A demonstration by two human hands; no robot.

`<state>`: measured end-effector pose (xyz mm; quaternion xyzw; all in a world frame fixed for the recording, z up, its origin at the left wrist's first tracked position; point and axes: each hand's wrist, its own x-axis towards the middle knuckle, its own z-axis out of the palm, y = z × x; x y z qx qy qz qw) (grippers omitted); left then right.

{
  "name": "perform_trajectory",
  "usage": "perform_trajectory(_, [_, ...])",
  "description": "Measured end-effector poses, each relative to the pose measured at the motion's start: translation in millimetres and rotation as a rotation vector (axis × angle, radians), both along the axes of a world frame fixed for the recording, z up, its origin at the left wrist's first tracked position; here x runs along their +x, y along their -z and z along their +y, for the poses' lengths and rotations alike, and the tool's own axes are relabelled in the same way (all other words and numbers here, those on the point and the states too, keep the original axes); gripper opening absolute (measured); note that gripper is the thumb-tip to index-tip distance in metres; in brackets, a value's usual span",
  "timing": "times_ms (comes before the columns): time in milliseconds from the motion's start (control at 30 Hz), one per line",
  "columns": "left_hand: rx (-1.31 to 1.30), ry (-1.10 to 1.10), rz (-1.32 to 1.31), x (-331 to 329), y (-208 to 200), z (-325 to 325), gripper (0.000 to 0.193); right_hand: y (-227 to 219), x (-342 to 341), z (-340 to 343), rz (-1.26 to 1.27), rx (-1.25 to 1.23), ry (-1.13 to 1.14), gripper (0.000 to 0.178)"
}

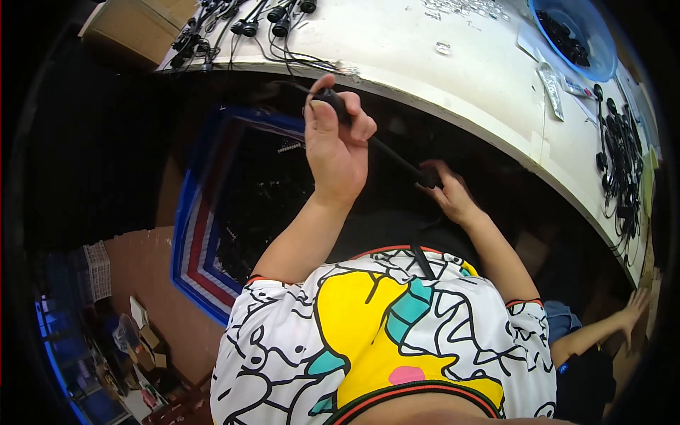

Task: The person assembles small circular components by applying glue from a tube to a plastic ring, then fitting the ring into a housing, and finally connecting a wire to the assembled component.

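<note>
A white table (pixel 482 64) curves from 11 to 3 o'clock, and a striped bag (pixel 191 234) stands open at 9 o'clock. Between 1 and 2 o'clock a blue basin (pixel 601 42) contains black parts. Black cords lie in two groups on the table: sockets (pixel 281 27) with wires at 11 o'clock, and a heap (pixel 623 149) near 3 o'clock. The left hand (pixel 336 145), at 12 o'clock, closes its fingers round one end of a black cord (pixel 397 156); the right hand (pixel 453 195), toward 3 o'clock, grips its other thick end. So the cord is stretched between them, in the air, below the table edge. I judge that work on this cord is under way, and those on the table are apart from it; which of them are finished or waiting, I cannot tell. The fingers hide much of both ends, so whether any joint is complete remains unclear. The bag's contents are too dark, the basin is cut off above, and the clear bits (pixel 443 48) at 1 o'clock are too small to identify.
</note>
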<state>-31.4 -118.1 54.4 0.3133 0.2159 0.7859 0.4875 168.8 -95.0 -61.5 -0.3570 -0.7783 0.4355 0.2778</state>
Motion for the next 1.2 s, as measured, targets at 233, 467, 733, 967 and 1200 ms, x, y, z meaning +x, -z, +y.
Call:
perform_trajectory(233, [0.041,-0.005,0.128,-16.1,-19.5,3.0,0.045,30.6,12.9,2.8,-0.251,-0.082,-0.075,0.027])
perform_trajectory(467, [-0.002,0.048,0.206,-18.1,-22.2,-2.0,0.049,65.4,11.7,14.1,-0.453,0.025,-0.242,0.027])
perform_trajectory(733, [0.084,-0.012,0.245,-39.4,-54.4,-10.2,0.050,97.3,33.5,10.1,-0.614,0.097,-0.314,0.028])
perform_trajectory(967, [0.038,0.087,0.312,-23.2,-28.3,-6.7,0.049,-14.4,32.0,2.6,-0.470,-0.067,-0.166,0.042])
perform_trajectory(1200, [-0.030,0.417,0.386,34.9,38.7,12.4,0.038,-142.5,-0.3,36.7,0.270,0.380,-0.054,0.030])
